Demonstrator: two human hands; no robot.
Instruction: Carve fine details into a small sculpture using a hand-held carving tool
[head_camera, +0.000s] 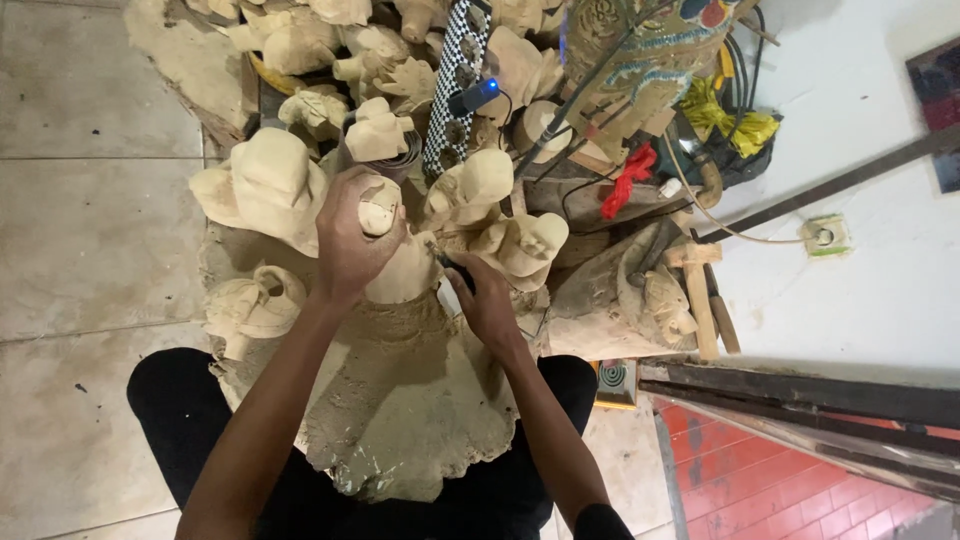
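Carvings crowding hands, checkered strip

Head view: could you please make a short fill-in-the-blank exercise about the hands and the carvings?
1. The left hand grips a pale ____ carving.
2. The right hand holds a small ____ against the carving.
3. A red cloth lies to the ____ of the carvings.

Missing words: wooden; tool; right

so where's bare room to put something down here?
Free: the grey floor tiles left of the pale carved wooden figures, and the dusty cloth on the lap below both hands. Crowded: the carvings around the left hand and right hand, and the cables and scraps to the right.
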